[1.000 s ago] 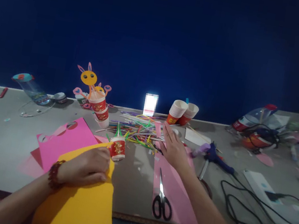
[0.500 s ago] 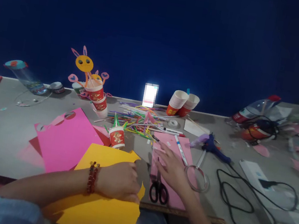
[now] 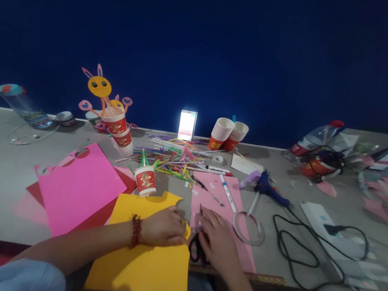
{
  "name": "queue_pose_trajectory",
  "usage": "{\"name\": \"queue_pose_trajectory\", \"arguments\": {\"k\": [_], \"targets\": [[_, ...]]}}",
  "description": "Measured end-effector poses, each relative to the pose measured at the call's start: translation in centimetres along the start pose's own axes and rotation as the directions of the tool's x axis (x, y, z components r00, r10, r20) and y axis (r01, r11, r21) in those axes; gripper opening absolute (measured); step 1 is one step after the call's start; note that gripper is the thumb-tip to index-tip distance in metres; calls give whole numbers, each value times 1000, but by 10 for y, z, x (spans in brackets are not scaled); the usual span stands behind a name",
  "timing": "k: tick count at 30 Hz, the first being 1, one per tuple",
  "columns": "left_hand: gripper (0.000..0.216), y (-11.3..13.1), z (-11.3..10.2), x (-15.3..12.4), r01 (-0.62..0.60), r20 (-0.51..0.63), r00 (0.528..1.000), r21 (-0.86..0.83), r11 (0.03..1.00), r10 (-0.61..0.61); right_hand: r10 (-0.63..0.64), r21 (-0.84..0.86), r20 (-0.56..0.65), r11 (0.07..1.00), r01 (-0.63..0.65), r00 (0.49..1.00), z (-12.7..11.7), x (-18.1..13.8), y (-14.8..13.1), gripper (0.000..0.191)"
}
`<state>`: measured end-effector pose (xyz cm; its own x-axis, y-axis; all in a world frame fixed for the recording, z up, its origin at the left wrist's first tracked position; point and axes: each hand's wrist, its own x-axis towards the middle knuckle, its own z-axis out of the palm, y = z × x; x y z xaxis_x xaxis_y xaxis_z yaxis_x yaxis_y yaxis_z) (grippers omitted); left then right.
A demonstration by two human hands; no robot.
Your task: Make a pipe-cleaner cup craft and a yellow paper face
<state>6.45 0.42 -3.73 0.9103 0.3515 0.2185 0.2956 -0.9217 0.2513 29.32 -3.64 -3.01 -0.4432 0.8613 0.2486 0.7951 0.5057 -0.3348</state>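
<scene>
A sheet of yellow paper (image 3: 143, 271) with cut-outs along its far edge overhangs the table's front edge. My left hand (image 3: 164, 227) is closed on this sheet near its right side, fingers curled. Black-handled scissors (image 3: 195, 249) lie on a pink sheet (image 3: 204, 192), partly covered by my right hand (image 3: 219, 241). That hand touches them with its fingers stretched out. Beyond it, a black pen (image 3: 200, 183) and a blue-and-white marker (image 3: 228, 192) lie on the pink sheet. A red-and-white paper cup (image 3: 145, 180) stands just past the yellow paper.
Bright pink paper (image 3: 79, 186) lies left. Pipe cleaners (image 3: 173, 157) are heaped behind, near stacked cups (image 3: 221, 132) and a rabbit-faced cup figure (image 3: 114, 125). A tape ring (image 3: 258, 233), a glue gun (image 3: 271, 191), a cable and a power strip (image 3: 323, 237) occupy the right.
My right hand has moved from beside the pen back toward me, onto the scissors. The near part of the yellow paper has swung right, and the view has shifted slightly.
</scene>
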Motion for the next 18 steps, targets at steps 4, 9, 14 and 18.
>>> {"name": "queue_pose_trajectory", "arguments": {"k": [4,9,14,18], "targets": [[37,-18,2,6,17,-9,1000,9,1000,-17,25,4,-18,1000,-25,1000,2,-1,1,41],[31,-17,-13,12,71,-41,997,25,997,-70,63,17,-92,998,-62,994,7,1,2,41],[36,5,-29,-11,188,-90,977,-53,981,-192,80,53,-179,996,-72,981,12,0,4,36],[59,26,-24,-43,285,24,958,4,959,-285,81,73,-242,995,-65,967,15,-1,6,33]]}}
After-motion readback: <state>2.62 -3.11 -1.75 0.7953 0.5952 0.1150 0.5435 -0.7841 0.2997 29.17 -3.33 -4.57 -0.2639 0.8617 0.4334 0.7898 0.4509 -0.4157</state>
